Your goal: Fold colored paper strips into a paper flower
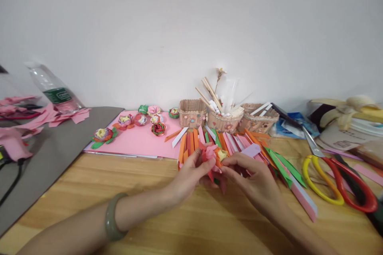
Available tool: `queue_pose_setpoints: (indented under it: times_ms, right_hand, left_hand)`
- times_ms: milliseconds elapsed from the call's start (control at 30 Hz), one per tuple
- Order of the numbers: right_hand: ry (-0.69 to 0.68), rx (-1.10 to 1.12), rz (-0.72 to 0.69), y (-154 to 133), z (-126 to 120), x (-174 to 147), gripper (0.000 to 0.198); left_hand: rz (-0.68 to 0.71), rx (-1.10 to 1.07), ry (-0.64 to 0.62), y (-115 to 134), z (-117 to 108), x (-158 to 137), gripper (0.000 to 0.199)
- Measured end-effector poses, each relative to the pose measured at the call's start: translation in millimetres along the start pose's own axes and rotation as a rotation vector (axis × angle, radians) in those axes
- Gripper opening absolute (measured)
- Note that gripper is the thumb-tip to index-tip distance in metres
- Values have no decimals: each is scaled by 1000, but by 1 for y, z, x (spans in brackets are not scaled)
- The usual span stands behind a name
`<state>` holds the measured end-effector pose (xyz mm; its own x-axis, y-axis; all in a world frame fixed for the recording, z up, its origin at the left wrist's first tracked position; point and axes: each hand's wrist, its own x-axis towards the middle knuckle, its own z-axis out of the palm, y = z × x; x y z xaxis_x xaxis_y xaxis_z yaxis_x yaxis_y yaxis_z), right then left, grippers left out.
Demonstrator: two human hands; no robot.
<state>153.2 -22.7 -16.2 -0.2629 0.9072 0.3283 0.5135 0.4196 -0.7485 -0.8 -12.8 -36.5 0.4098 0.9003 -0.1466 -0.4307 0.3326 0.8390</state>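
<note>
left hand (188,176) pinching a pink-and-orange paper flower (211,153), right hand (254,175) pinching it by the yellow bit (222,155), over the desk (143,223), decent elbow room nearside, paper strips (229,142) crammed behind, scissors (321,154) off right, flower's underside kinda lost in the hands

Light wood table (185,225): gray mat (66,155) spans left side, curved corner near wall. Alongside, pink sheet (134,141) lies flat, left end at mat's edge. Three woven baskets (191,121) stand in row close to wall. Folded paper strips (191,143), orange, pink, green among them, spread in front. At right, scissors (314,147) with yellow and red handles; blue packet (283,129) near baskets.
</note>
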Motion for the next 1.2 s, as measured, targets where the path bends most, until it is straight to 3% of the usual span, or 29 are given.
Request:
queue_pose_setpoints:
  times_ms: [200,367,567,733,833,1033,1200]
  right_hand:
    - [228,-60,-172,-2,-6,-5,8]
    - [110,-61,-295,-3,-6,-6,13]
    - [276,-70,-175,1,-9,-6,15]
    - [222,-45,-144,3,-9,-5,15]
    - [174,-80,-202,3,-7,-3,13]
    - [230,-144,-323,2,-5,-4,14]
    - [238,-205,-434,0,-4,-3,17]
  left_hand:
    - [-43,-60,-17,2,2,-2,34]
    - [-41,-130,-39,1,2,-2,29]
    - [-71,-149,-72,2,0,-2,28]
    - [-89,-187,-94,4,-1,-3,28]
    - [-109,-184,-105,5,-1,-3,26]
    - [-107,-160,-57,6,0,-2,24]
    - [-80,-125,-47,3,-1,-2,41]
